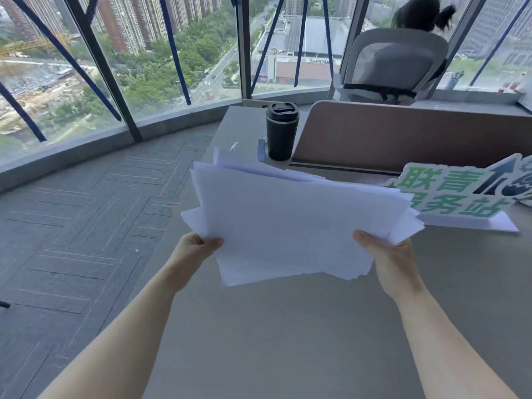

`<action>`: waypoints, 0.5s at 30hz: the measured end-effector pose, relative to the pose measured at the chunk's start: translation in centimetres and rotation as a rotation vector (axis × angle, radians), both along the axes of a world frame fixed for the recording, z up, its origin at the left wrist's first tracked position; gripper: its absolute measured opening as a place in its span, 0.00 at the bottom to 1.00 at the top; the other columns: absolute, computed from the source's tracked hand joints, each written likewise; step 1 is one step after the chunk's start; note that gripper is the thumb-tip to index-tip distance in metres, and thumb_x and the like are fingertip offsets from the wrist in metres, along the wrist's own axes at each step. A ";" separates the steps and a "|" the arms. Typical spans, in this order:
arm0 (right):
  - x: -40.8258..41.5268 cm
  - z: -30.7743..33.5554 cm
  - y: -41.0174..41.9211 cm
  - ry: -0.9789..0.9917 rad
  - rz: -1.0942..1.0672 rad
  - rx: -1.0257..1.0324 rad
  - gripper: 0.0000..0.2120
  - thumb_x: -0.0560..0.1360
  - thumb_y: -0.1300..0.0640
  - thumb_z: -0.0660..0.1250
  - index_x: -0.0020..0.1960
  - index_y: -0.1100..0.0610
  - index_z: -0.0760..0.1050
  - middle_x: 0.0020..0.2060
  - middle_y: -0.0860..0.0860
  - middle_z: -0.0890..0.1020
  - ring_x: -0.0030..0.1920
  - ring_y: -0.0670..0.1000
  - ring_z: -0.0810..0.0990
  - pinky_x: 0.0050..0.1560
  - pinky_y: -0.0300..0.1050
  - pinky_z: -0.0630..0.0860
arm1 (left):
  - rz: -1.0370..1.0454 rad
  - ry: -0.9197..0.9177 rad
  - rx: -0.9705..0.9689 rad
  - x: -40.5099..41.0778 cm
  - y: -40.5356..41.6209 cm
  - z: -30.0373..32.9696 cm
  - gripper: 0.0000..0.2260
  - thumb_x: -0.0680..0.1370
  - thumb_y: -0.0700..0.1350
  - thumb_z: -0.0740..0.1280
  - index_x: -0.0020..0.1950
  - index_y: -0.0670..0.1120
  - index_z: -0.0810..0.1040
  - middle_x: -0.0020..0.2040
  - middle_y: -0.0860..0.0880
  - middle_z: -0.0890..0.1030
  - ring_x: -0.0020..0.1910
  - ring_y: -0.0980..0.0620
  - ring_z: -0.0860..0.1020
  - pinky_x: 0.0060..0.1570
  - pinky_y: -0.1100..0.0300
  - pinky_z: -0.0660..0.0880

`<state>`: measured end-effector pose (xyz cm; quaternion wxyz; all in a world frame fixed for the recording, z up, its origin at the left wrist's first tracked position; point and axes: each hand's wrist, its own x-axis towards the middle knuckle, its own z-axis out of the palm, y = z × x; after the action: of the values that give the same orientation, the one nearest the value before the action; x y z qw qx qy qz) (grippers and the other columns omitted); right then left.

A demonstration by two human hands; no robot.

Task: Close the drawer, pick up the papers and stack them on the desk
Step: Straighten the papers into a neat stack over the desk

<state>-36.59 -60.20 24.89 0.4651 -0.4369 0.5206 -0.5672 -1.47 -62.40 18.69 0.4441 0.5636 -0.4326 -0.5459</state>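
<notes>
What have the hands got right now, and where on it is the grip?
Both hands hold the loose sheaf of papers above the desk: the left hand pinches its near left corner, the right hand its near right edge.

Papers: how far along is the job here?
Pickup looks done: both the left hand and right hand grip a loose, uneven sheaf of white papers, held above the grey desk. In hand: bringing it over the desk. Left: squaring the sheets and setting them down. The drawer is out of view, so whether it is closed cannot be told.
</notes>
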 end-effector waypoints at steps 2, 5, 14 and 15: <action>-0.7 -0.5 -0.1 0.007 0.036 0.004 0.16 0.72 0.70 0.69 0.54 0.53 0.80 0.44 0.43 0.87 0.47 0.46 0.86 0.44 0.37 0.80 | 0.038 0.051 -0.065 -0.3 -0.1 0.0 0.09 0.72 0.41 0.70 0.51 0.43 0.82 0.45 0.52 0.87 0.49 0.52 0.82 0.57 0.57 0.75; -1.3 -1.4 -0.3 0.041 0.048 0.016 0.19 0.72 0.71 0.69 0.53 0.50 0.80 0.45 0.42 0.87 0.48 0.44 0.85 0.45 0.35 0.79 | 0.031 0.096 -0.167 -1.2 -0.6 0.9 0.13 0.70 0.43 0.71 0.53 0.42 0.82 0.48 0.48 0.86 0.48 0.52 0.82 0.52 0.60 0.78; -0.3 -6.7 0.1 0.150 -0.020 0.178 0.09 0.69 0.66 0.75 0.42 0.52 0.83 0.35 0.40 0.87 0.38 0.39 0.84 0.46 0.38 0.78 | 0.133 -0.037 -0.149 -3.0 -1.6 -1.6 0.14 0.64 0.38 0.75 0.49 0.42 0.82 0.41 0.53 0.86 0.42 0.55 0.82 0.46 0.63 0.76; 0.1 -7.9 0.3 0.168 -0.004 0.197 0.09 0.69 0.65 0.75 0.44 0.53 0.83 0.37 0.39 0.87 0.39 0.39 0.84 0.45 0.37 0.77 | 0.124 -0.041 -0.102 -3.1 -1.1 -2.9 0.16 0.63 0.39 0.74 0.50 0.43 0.82 0.40 0.53 0.85 0.42 0.54 0.81 0.46 0.63 0.76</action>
<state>-36.51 -59.86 16.94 0.4593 -0.4343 0.6117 -0.4756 -4.58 -63.51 15.80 0.4961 0.5771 -0.4332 -0.4829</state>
